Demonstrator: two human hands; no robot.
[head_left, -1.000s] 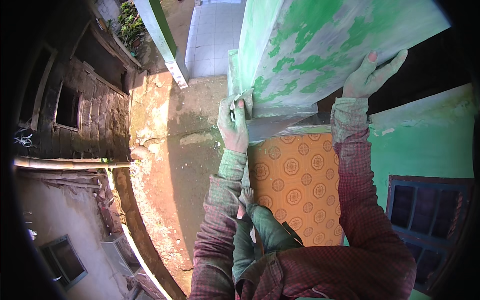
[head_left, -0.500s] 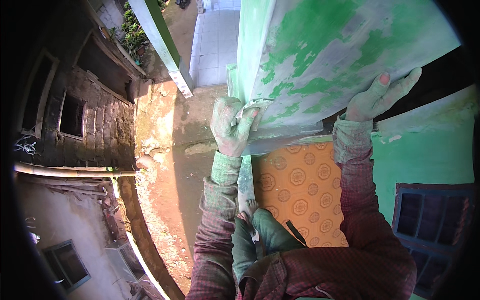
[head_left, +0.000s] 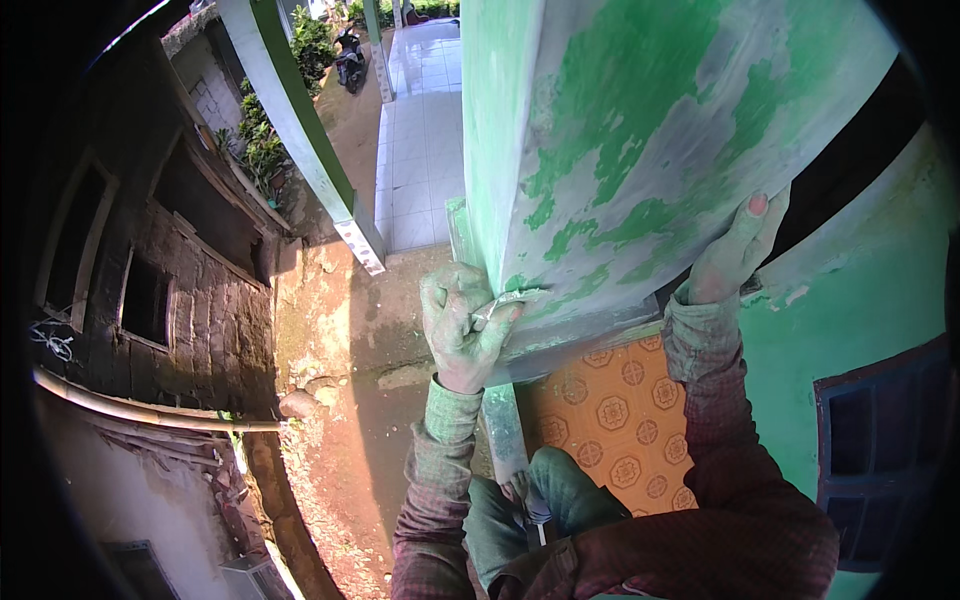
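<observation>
My left hand [head_left: 460,325], coated in pale dust, is closed around a thin, crumpled whitish sheet [head_left: 518,296] that looks like sandpaper. The sheet's edge lies against the lower left corner of a broad wall surface [head_left: 640,150] with patchy green and whitish paint. At that surface's right edge rests my right hand [head_left: 732,250], open, its fingers stretched out and holding nothing. Its palm side is partly hidden. Dust also covers both checked sleeves [head_left: 705,340].
Below me are an orange patterned tiled floor [head_left: 615,410] and a narrow ledge [head_left: 505,430] under my legs. A green-and-white post [head_left: 300,130] stands ahead left. A barred window [head_left: 880,450] is at right, a bamboo pole [head_left: 150,412] at left. A motorbike [head_left: 350,60] stands far off.
The view has tilted up, so both hands appear lower. My left hand keeps the sheet at the lower corner. The fingers of my right hand have come closer together along the edge.
</observation>
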